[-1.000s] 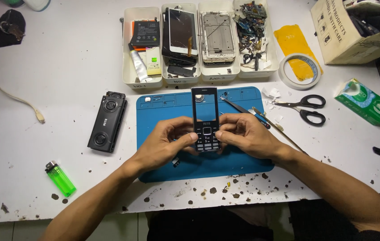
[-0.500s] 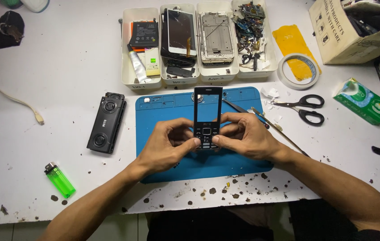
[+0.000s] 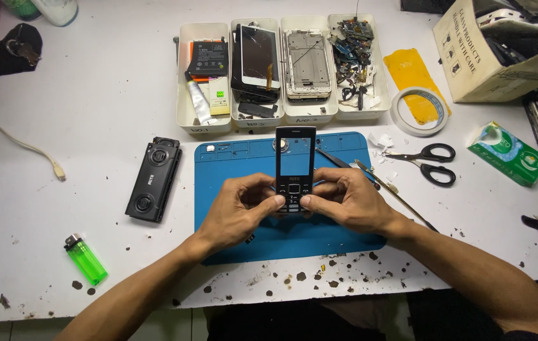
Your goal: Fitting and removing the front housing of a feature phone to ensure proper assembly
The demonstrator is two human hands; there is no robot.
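Both hands clamped on a black bar phone front (image 3: 295,165), held upright over the blue mat (image 3: 231,164) near mid-worktop. Left hand (image 3: 237,211) gripping the lower left edge, right hand (image 3: 345,201) the lower right; thumbs pressed on the keypad. Lower end of the phone hidden behind the fingers; screen window see-through, mat colour showing through it.

Partly hidden or cut off:
- Thin metal tool (image 3: 395,192) running out from behind the right hand; near end covered.
- Cardboard box (image 3: 502,53) at top right, cut by the frame edge; dark print on its side, contents a dark jumble, hard to make out.
- Dark objects (image 3: 4,57) at top left, cropped, kind unclear.
- Flat items at the far right edge, only slivers visible.

Packages and labels:
- 4 white trays (image 3: 187,120) in a row behind the mat, small handwritten marks on the front walls. Tray 1: black battery with a label, a grey tube. Tray 2: cracked white phone. Tray 3: bare metal frame. Tray 4: tangled small parts.
- Green packet (image 3: 508,153) at right, tilted.
- Yellow sheet (image 3: 411,72) beside a tape roll (image 3: 419,112).
- Black scissors (image 3: 430,163) just right of the mat.
- Black speaker-like unit (image 3: 154,180) left of the mat, green lighter (image 3: 86,259) near the front edge.
- White worktop (image 3: 92,113) spotted with dark specks along the front.
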